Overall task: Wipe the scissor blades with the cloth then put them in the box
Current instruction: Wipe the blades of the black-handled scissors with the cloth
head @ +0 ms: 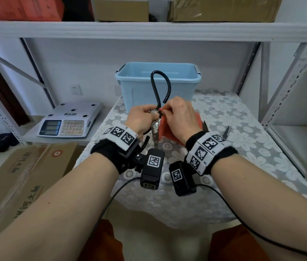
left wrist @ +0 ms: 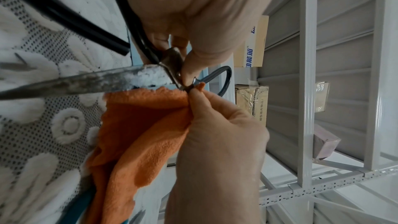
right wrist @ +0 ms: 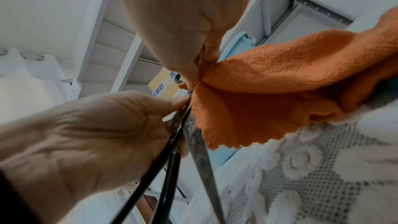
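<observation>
Large scissors point(head: 155, 132) with black loop handles stand upright over the table, blades together and pointing down toward me. My left hand point(head: 147, 113) grips them at the pivot. The blade point(left wrist: 86, 81) looks dull and spotted, with white residue near the pivot. My right hand point(head: 164, 110) pinches an orange cloth point(head: 165, 127) against the scissors at the pivot, and the rest of the cloth point(left wrist: 140, 125) hangs down beside the blade point(right wrist: 198, 142). The open light-blue box point(head: 182, 87) stands just behind the hands.
The lace-covered table point(head: 243, 147) carries another dark tool point(head: 205, 126) to the right of my right wrist. A digital scale point(head: 69, 122) sits on a low shelf at left, above a cardboard carton point(head: 26, 176). A shelf beam point(head: 148, 30) runs overhead.
</observation>
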